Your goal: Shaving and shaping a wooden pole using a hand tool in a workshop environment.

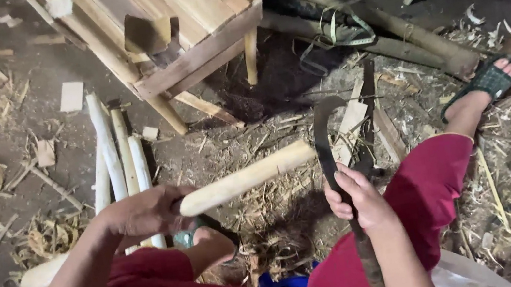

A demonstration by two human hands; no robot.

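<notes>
My left hand (146, 212) grips a pale, peeled wooden stick (247, 177) near its middle; the stick runs from lower left to upper right across my lap. My right hand (358, 199) holds the handle of a dark curved blade (321, 135), whose hooked tip points up just past the stick's right end. The blade and the stick end are close together; I cannot tell whether they touch. My legs in red trousers sit below, one foot in a green sandal (487, 81) stretched out at the right.
Several peeled sticks (117, 155) lie on the ground at the left. A slatted wooden frame (188, 34) stands ahead, with dark unpeeled poles (385, 28) behind it. Shavings and bark scraps litter the dirt floor.
</notes>
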